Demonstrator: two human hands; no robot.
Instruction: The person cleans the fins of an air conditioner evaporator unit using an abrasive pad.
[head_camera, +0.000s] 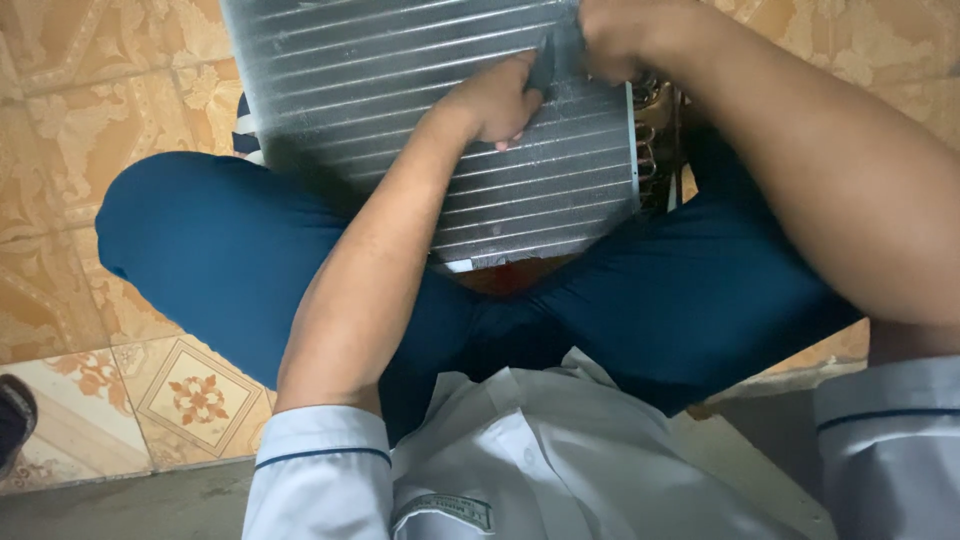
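A silver finned coil block (400, 90), ribbed with thin metal fins, leans across my lap between my knees. Copper tube bends (655, 125) show at its right end. My left hand (492, 100) rests curled on the fins near the middle of the block. My right hand (615, 35) is closed at the block's upper edge, and a thin dark object shows between the two hands; what it is I cannot tell. Which hand grips it is unclear.
I sit cross-legged in dark blue trousers (220, 250) and a white shirt (560, 460) on a patterned tan tile floor (80, 110). A dark shoe tip (12, 415) lies at the left edge. A concrete step (130, 505) runs along the bottom.
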